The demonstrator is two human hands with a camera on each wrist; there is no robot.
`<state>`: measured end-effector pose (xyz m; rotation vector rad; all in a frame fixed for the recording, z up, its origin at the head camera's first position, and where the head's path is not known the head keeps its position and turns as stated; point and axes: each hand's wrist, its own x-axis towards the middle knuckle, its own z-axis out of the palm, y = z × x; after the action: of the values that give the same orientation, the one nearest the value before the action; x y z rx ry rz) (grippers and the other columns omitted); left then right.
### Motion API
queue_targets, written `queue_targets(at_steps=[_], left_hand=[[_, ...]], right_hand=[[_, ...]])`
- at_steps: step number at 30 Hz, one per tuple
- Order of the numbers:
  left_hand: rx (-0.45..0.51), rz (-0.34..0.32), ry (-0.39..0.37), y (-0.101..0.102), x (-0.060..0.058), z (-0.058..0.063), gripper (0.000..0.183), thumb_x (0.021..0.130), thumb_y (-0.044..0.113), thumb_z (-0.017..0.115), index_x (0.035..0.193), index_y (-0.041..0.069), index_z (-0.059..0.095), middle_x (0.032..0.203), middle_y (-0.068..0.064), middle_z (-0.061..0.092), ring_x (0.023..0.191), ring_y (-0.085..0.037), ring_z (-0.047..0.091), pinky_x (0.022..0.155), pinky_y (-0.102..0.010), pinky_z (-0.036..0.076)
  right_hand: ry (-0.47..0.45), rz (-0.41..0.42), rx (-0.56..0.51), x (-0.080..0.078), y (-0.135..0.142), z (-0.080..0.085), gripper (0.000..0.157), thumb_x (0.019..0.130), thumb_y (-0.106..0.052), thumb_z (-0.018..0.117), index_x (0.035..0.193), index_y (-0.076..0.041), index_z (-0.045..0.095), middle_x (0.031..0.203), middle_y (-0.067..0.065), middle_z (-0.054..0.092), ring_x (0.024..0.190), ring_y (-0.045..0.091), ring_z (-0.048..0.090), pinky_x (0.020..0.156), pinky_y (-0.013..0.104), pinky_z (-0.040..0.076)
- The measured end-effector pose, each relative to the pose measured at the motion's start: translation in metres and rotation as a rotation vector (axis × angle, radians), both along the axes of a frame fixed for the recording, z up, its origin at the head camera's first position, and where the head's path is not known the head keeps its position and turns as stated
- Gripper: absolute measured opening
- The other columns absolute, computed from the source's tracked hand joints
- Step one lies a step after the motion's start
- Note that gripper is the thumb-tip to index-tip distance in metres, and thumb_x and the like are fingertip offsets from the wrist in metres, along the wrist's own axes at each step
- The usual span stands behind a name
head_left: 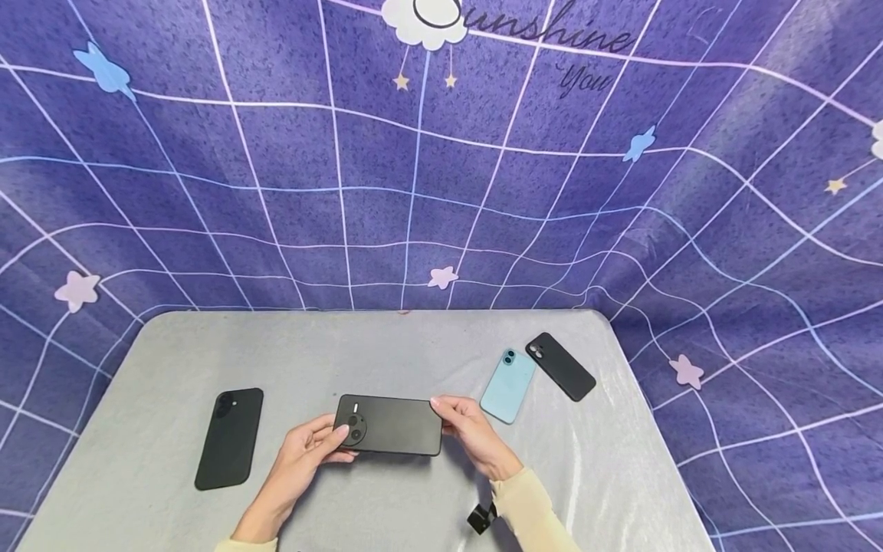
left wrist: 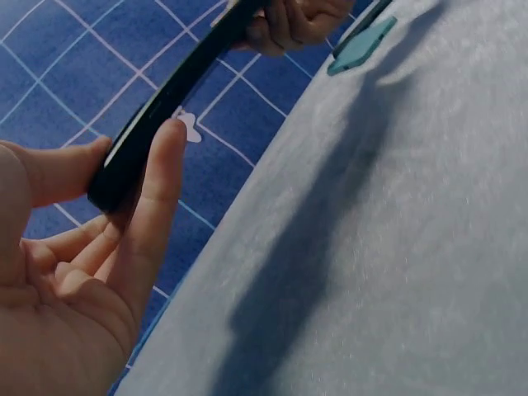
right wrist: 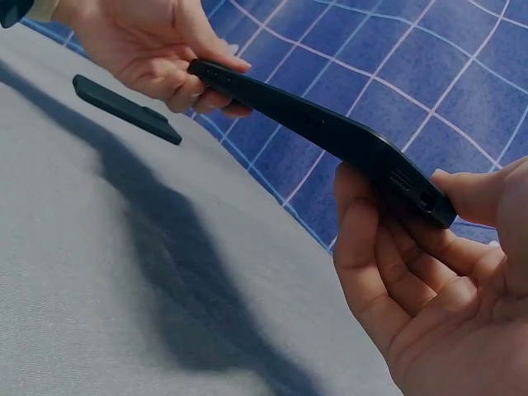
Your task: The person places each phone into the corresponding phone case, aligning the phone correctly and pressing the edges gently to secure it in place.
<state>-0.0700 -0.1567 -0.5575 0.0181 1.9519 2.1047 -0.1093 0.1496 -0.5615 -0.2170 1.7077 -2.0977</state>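
Between both hands is a black smartphone, turned sideways with its back and round camera bump facing up in the head view. My left hand pinches the camera end, thumb on top and fingers below. At the other end my right hand holds a corner the same way. The wrist views show the phone edge-on, raised over the table; its speaker holes and port show by the right hand. The phone's screen side is hidden in the head view.
On the grey cloth-covered table, a black phone or phone case lies left. To the right are a light blue phone and a black phone case. A small black object is near the right sleeve. Purple gridded curtains stand behind.
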Motion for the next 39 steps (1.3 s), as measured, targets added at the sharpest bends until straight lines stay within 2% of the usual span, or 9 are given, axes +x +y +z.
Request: queue_targets(at_steps=[5, 12, 16, 19, 22, 26, 32, 37, 39], left_hand=[[0.003, -0.001, 0.028, 0.000, -0.001, 0.000, 0.042, 0.109, 0.012, 0.064, 0.138, -0.018, 0.056, 0.118, -0.021, 0.077, 0.094, -0.041, 0.079, 0.082, -0.040, 0.066], [0.008, -0.014, 0.088, -0.001, 0.000, 0.003, 0.043, 0.110, 0.008, 0.061, 0.138, -0.023, 0.053, 0.116, -0.023, 0.077, 0.089, -0.038, 0.079, 0.079, -0.039, 0.067], [-0.011, -0.018, 0.080, -0.002, -0.001, 0.005, 0.041, 0.110, 0.010, 0.062, 0.136, -0.021, 0.056, 0.111, -0.020, 0.079, 0.089, -0.039, 0.079, 0.077, -0.039, 0.067], [-0.032, -0.027, 0.071, -0.002, -0.002, 0.005, 0.042, 0.110, 0.011, 0.063, 0.137, -0.020, 0.056, 0.112, -0.021, 0.078, 0.089, -0.039, 0.079, 0.075, -0.038, 0.067], [-0.065, -0.018, 0.057, -0.002, -0.002, 0.005, 0.043, 0.109, 0.011, 0.064, 0.139, -0.019, 0.056, 0.113, -0.024, 0.077, 0.087, -0.034, 0.079, 0.074, -0.036, 0.067], [-0.123, 0.066, 0.026, 0.000, -0.003, 0.006, 0.046, 0.107, 0.014, 0.069, 0.140, -0.016, 0.058, 0.117, -0.025, 0.076, 0.083, -0.022, 0.078, 0.075, -0.031, 0.066], [-0.205, 0.243, 0.011, 0.005, -0.012, 0.005, 0.047, 0.103, 0.019, 0.076, 0.138, -0.008, 0.064, 0.118, -0.021, 0.076, 0.077, -0.013, 0.075, 0.076, -0.026, 0.064], [-0.306, 0.289, 0.044, 0.008, -0.021, 0.003, 0.043, 0.103, 0.021, 0.076, 0.137, -0.005, 0.067, 0.112, -0.017, 0.077, 0.079, -0.007, 0.073, 0.075, -0.027, 0.064], [-0.354, 0.300, 0.071, 0.008, -0.025, 0.003, 0.040, 0.104, 0.021, 0.075, 0.135, -0.003, 0.070, 0.106, -0.015, 0.078, 0.077, -0.006, 0.072, 0.074, -0.024, 0.062]], right_hand=[[0.010, 0.015, -0.011, 0.001, 0.001, 0.000, 0.027, 0.114, -0.020, 0.055, 0.096, -0.016, 0.075, 0.093, -0.007, 0.077, 0.087, 0.007, 0.071, 0.086, 0.027, 0.060], [0.005, 0.047, -0.015, 0.001, 0.002, -0.002, 0.027, 0.113, -0.018, 0.055, 0.096, -0.017, 0.075, 0.093, -0.008, 0.077, 0.085, 0.006, 0.073, 0.084, 0.025, 0.059], [-0.008, 0.052, -0.013, 0.003, 0.003, -0.002, 0.023, 0.112, -0.014, 0.057, 0.099, -0.016, 0.076, 0.093, -0.007, 0.077, 0.083, 0.006, 0.072, 0.081, 0.024, 0.059], [-0.024, 0.053, 0.002, 0.005, 0.005, -0.004, 0.020, 0.110, -0.013, 0.059, 0.102, -0.013, 0.077, 0.093, -0.006, 0.077, 0.082, 0.006, 0.071, 0.079, 0.024, 0.059], [-0.028, 0.064, 0.034, 0.007, 0.007, -0.004, 0.018, 0.109, -0.014, 0.062, 0.107, -0.004, 0.077, 0.095, -0.004, 0.079, 0.082, 0.007, 0.073, 0.079, 0.025, 0.061], [0.006, 0.108, 0.090, 0.011, 0.008, -0.003, 0.027, 0.108, -0.015, 0.066, 0.108, 0.010, 0.073, 0.093, -0.003, 0.080, 0.081, 0.007, 0.073, 0.081, 0.027, 0.063], [0.045, 0.147, 0.200, 0.016, 0.002, -0.004, 0.028, 0.103, -0.016, 0.073, 0.102, 0.012, 0.072, 0.082, -0.005, 0.076, 0.075, 0.010, 0.071, 0.075, 0.025, 0.060], [0.028, 0.101, 0.210, 0.022, -0.009, -0.007, 0.023, 0.100, -0.009, 0.076, 0.103, 0.014, 0.072, 0.076, -0.002, 0.073, 0.069, 0.007, 0.068, 0.064, 0.016, 0.053], [0.016, 0.079, 0.198, 0.023, -0.015, -0.009, 0.021, 0.099, -0.004, 0.075, 0.109, 0.014, 0.072, 0.074, -0.002, 0.071, 0.066, 0.006, 0.067, 0.062, 0.015, 0.052]])
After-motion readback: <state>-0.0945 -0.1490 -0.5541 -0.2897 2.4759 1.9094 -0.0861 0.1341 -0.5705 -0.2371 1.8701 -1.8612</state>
